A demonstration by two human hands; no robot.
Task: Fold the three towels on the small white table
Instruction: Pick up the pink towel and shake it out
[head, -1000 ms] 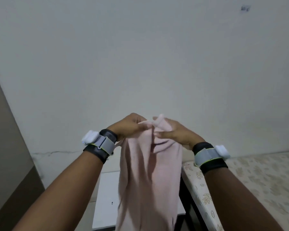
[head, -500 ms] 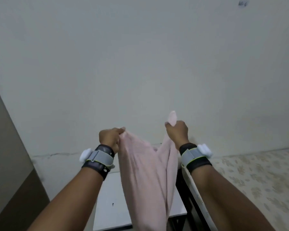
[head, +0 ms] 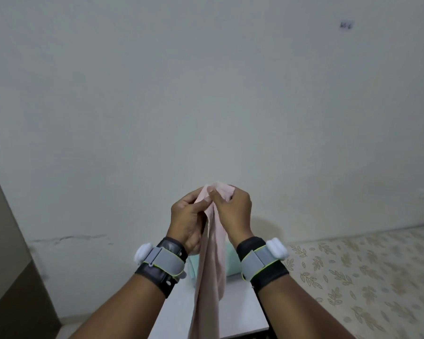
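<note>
1. Nearest to us, our forearms are reaching forward, each wearing a grey wrist strap (head: 165, 261) with a white pod, so that the cloth is hanging well out in front of the body.
2. Just beyond, our left hand (head: 189, 221) and right hand (head: 233, 211) are meeting at chest height, their fingers (head: 202, 203) pinching the top edge of the pink towel (head: 212, 265); we judge they are bringing two corners together to set a lengthwise fold.
3. Held high like this, the towel is hanging down between our wrists in a narrow drape, letting its own weight pull the layers straight.
4. Below it, the small white surface (head: 240, 311) is waiting for the folded piece, and a pale green towel (head: 231, 263) is lying at its back, partly hidden behind the pink one. A third towel we cannot see.
5. To the right, a leaf-patterned bed (head: 353, 277) is standing just beside the surface.
6. Farthest off, the pale wall (head: 206, 94) is closing the view.
</note>
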